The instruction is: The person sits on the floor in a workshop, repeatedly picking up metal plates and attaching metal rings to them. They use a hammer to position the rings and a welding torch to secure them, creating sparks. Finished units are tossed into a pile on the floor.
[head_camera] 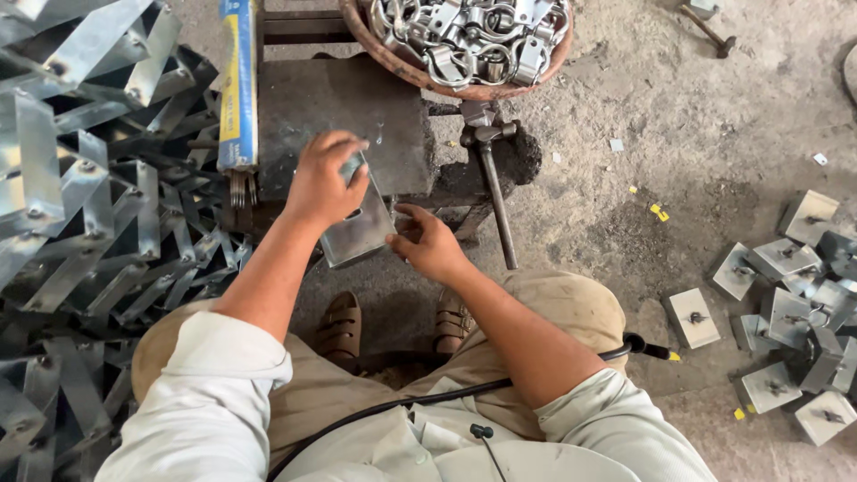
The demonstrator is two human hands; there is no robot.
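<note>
Fingers of the left hand (326,183) are curling over the top edge of a square galvanised plate (360,225), the grip closing on it from 11 o'clock, forearm stretching forward. The right hand (430,245) is pinching the plate's right edge from 3 o'clock, grip narrow, wrist bending inward. The plate is tilting at the near edge of the dark desk (348,116), above the sandalled feet (344,328).

Bracket pile (80,223) crowds the left; hammer (494,192) blocks right.
</note>
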